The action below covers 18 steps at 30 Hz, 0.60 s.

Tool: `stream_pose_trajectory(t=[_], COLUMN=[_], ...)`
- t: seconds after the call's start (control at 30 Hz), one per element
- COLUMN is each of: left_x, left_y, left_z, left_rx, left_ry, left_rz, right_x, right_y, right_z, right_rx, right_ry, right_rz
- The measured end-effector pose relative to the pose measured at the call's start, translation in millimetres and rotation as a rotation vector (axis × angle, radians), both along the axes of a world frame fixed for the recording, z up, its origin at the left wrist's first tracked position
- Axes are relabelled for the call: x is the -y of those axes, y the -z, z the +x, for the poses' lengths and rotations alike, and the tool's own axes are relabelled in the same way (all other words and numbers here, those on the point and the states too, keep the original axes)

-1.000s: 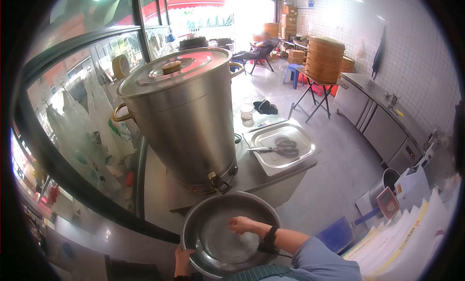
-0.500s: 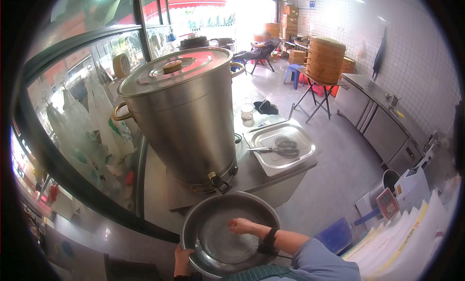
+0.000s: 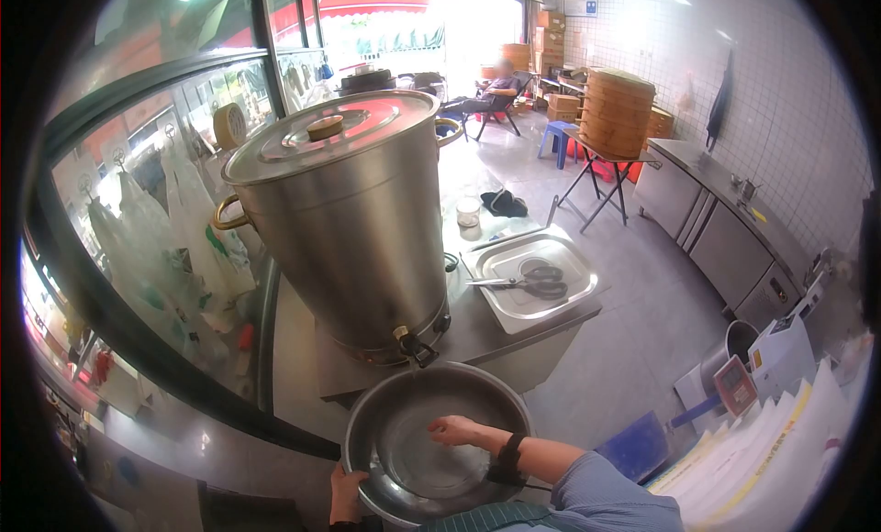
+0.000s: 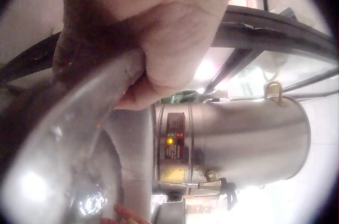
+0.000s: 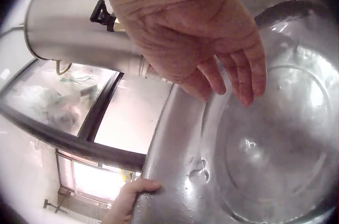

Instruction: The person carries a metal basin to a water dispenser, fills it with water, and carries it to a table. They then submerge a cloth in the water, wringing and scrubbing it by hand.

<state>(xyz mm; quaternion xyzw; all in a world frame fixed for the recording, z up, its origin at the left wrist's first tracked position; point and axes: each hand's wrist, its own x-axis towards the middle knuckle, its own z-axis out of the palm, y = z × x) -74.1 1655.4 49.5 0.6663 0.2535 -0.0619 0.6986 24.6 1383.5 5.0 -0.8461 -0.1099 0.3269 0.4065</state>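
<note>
A wide steel basin [image 3: 496, 402] is below the black tap [image 3: 420, 351] of a tall steel urn [image 3: 367, 220]. My left hand [image 3: 347, 492] grips the basin's left rim; in the left wrist view the left hand [image 4: 153, 28] has its thumb and fingers around that rim. Over the inside of the basin hangs my right hand [image 3: 456, 430], holding nothing. The right wrist view shows the right hand [image 5: 198, 38] palm visible, its fingers relaxed and slightly bent above the basin's shiny bottom [image 5: 275, 144].
Right of the urn, a steel tray [image 3: 523, 316] holds scissors [image 3: 541, 282]. A glass jar [image 3: 468, 212] stands behind it. Plastic bags [image 3: 197, 220] hang at the window on the left. Bamboo steamers [image 3: 617, 115] stand on a folding table, and a person [image 3: 500, 84] reclines farther back.
My right hand has shifted very slightly to the left over the basin. My left hand keeps its grip on the rim.
</note>
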Motion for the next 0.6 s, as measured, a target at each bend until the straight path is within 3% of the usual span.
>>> stream_pose_trajectory(t=[0.6], left_x=[-6], left_y=[9], left_z=[1], left_rx=[0.007], left_ry=[0.032], left_rz=[-0.01], right_x=[-2], right_y=[-1], right_z=[0], right_rx=[0.012], right_ry=[-0.009], right_rz=[0.001])
